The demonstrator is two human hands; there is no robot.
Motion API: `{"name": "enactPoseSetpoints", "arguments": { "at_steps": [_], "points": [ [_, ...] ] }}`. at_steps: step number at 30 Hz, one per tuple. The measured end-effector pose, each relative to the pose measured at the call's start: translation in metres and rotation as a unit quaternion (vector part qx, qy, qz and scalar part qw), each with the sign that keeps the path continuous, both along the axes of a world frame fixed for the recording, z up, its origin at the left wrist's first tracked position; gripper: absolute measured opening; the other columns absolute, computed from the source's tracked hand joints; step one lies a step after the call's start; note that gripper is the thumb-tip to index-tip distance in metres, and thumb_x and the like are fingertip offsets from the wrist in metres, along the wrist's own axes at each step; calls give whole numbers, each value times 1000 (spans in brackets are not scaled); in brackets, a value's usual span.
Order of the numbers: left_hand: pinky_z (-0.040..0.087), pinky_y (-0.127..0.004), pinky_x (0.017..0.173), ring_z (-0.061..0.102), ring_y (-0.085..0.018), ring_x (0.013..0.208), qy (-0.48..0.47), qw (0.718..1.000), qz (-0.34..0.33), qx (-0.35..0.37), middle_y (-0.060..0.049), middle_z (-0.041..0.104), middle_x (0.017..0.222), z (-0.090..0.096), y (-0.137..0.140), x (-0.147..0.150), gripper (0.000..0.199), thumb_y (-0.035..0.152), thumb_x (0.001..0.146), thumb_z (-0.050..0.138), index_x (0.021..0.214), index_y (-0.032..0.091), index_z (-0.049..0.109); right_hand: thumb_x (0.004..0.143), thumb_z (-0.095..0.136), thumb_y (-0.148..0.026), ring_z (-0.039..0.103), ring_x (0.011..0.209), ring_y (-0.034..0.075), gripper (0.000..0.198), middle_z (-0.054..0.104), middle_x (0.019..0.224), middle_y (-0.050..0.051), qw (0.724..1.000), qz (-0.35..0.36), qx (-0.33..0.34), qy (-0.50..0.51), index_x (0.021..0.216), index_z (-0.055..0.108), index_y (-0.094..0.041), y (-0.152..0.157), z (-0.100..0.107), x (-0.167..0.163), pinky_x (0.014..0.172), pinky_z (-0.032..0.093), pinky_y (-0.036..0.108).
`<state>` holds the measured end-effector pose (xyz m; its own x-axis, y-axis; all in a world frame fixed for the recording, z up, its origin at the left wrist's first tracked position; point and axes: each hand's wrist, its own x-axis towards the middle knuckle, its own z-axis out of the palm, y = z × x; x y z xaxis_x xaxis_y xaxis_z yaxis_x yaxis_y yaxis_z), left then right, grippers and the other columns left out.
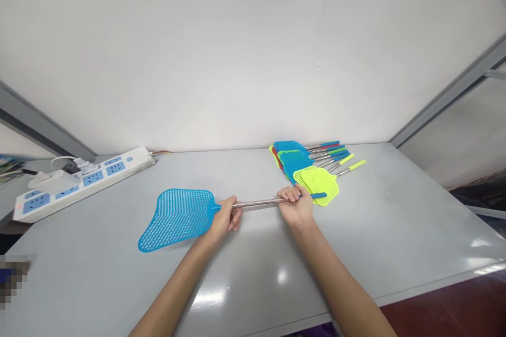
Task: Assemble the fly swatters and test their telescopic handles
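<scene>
A blue fly swatter point(179, 218) with a perforated head and a thin metal shaft is held level above the grey table. My left hand point(227, 216) is closed round the shaft just beside the head. Near the blue grip end, my right hand point(294, 205) wraps the other part of the shaft, which stretches in a straight line between both hands. Behind my right hand lies a pile of fly swatters point(292, 160) in blue, yellow, green and red, their handles pointing right. A yellow fly swatter point(322, 183) is at the front of that pile.
A long white power strip point(130, 163) with blue sockets and several plugs lies at the table's left. The grey table point(245, 279) backs onto a white wall. Metal frame posts point(446, 89) stand at both sides. A blurred patch is at the lower left edge.
</scene>
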<state>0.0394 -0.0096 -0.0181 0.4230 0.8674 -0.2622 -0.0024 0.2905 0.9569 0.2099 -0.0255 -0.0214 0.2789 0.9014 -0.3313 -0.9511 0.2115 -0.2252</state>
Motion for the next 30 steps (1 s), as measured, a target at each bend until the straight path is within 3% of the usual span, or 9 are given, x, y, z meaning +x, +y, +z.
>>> {"name": "enactPoseSetpoints", "arguments": {
  "at_steps": [5, 11, 23, 30],
  "points": [
    [29, -23, 37, 20, -6, 26, -10, 999, -32, -2, 7, 20, 24, 0, -4, 0, 48, 42, 75, 31, 33, 18, 36, 69, 39, -13, 21, 31, 3, 31, 16, 38, -10, 1000, -12, 19, 10, 51, 15, -18, 0, 3, -1, 35, 26, 16],
    [29, -23, 36, 16, -6, 26, -82, 992, -45, -82, 7, 22, 26, 7, -12, 3, 40, 37, 75, 31, 39, 20, 28, 68, 44, -13, 19, 31, 3, 31, 16, 39, -10, 997, -40, 58, 21, 51, 18, -18, -3, 4, -8, 34, 24, 16],
    [28, -23, 39, 16, -7, 32, -97, 987, -24, -124, 7, 20, 30, 12, -14, -1, 39, 34, 78, 28, 41, 20, 26, 67, 46, -12, 16, 32, 3, 33, 15, 39, -11, 997, -70, 35, 9, 52, 18, -17, -8, 2, -20, 34, 21, 17],
    [29, -23, 38, 13, -6, 30, -131, 978, -47, -156, 7, 21, 29, 10, -16, 0, 40, 33, 79, 25, 41, 19, 28, 69, 45, -13, 15, 32, 3, 32, 15, 40, -10, 995, -86, 47, -4, 52, 19, -17, -11, 6, -21, 34, 19, 17]
  ]
}}
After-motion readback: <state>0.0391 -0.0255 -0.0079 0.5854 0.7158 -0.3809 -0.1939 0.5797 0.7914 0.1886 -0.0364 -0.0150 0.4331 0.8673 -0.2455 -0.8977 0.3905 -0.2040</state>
